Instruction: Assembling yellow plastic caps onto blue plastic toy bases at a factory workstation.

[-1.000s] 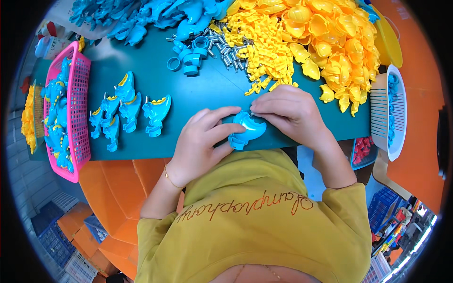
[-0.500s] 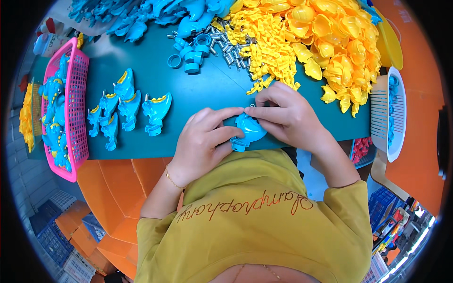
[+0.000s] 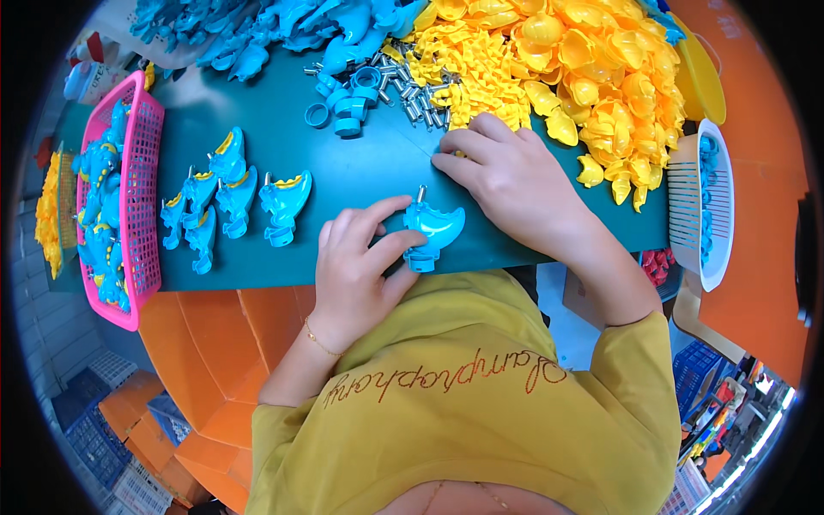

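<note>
Near the table's front edge my left hand [image 3: 359, 257] grips a blue plastic half-shell [image 3: 443, 228] between thumb and fingers. The shell has a curved pointed end and a notched upper edge. A small metal pin [image 3: 421, 194] stands up at its upper left. My right hand [image 3: 524, 184] is at the near edge of a heap of small yellow plastic pieces [image 3: 481, 90], its fingers bent and drawn together. A bit of yellow shows between those fingers, the rest being hidden by the hand.
Several blue shells with yellow strips [image 3: 286, 206] lie left, beside a pink basket [image 3: 137, 215] of blue parts. Blue rings [image 3: 350, 107] and metal pins [image 3: 412, 99] lie behind my hands. Large yellow shells [image 3: 622, 103] are heaped back right, near a white basket [image 3: 687, 202].
My right hand has left the blue half-shell and moved up and away to the small yellow pieces. My left hand has shifted slightly left with the shell, and the pin now shows.
</note>
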### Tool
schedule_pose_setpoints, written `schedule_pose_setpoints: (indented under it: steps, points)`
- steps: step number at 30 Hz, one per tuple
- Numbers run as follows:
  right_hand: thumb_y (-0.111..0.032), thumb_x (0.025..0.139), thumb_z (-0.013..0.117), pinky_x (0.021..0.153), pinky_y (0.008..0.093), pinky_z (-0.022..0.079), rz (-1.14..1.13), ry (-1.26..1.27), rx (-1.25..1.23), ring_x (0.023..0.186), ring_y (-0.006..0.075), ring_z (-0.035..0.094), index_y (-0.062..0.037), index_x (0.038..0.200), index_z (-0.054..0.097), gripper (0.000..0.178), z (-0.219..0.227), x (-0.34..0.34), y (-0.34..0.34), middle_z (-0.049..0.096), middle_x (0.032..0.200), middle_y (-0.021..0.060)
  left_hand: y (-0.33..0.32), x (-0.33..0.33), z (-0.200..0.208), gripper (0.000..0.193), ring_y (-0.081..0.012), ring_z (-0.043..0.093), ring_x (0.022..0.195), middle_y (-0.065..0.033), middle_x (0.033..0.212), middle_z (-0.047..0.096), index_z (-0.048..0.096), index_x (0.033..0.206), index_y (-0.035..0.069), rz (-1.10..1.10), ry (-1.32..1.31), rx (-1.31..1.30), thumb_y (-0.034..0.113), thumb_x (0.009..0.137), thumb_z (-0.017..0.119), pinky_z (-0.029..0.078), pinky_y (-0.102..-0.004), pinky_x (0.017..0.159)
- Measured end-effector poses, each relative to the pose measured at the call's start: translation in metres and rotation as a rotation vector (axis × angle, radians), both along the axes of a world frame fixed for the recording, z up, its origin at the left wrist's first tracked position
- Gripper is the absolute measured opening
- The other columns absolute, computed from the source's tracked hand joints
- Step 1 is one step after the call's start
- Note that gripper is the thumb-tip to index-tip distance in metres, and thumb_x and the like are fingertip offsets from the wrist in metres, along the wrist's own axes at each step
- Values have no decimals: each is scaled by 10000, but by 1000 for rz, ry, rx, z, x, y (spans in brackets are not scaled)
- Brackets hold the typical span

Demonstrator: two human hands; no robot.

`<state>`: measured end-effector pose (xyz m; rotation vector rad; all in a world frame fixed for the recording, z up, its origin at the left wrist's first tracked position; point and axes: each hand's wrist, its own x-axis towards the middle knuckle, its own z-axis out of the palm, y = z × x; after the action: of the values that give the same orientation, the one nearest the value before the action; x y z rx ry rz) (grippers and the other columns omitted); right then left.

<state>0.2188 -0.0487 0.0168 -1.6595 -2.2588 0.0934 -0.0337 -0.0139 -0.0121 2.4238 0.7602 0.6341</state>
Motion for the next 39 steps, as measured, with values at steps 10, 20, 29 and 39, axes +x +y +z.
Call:
schedule_pose_setpoints:
  steps: [10, 20, 29, 39]
  points:
    - [-91, 892, 643, 839, 408, 569, 53, 55, -112, 1067, 272, 647, -78, 1191, 717, 308, 1, 1, -3, 693, 1125, 40, -3, -5, 11, 477, -226, 562, 935, -49, 1381, 666, 785, 1053, 151, 15, -16, -90, 327, 659, 988, 438, -369, 874]
    - [18, 888, 695, 889, 381, 574, 17, 249, -62, 1072, 302, 666, -54, 1234, 726, 355, -4, -2, -9, 666, 1148, 121, 4, -11, 26, 701, -268, 593, 1056, -86, 1457, 609, 739, 1281, 177, -31, 2, -69, 406, 666, 982, 442, -398, 936]
    - [4, 870, 836, 856, 347, 569, -84, 860, -160, 944, 224, 729, -24, 983, 793, 124, -22, -20, -37, 787, 996, 72, 24, -5, 23, 784, -253, 612, 1048, -24, 1282, 707, 697, 1379, 186, -138, 77, -174, 407, 680, 974, 433, -382, 944]
    - [-14, 854, 839, 876, 376, 549, -179, 676, 43, 942, 259, 697, -46, 1004, 810, 156, -31, -30, -47, 789, 1000, 65, 14, -1, 13, 762, -214, 612, 965, 15, 1182, 739, 726, 1302, 179, -16, -30, -126, 426, 635, 997, 415, -383, 883]
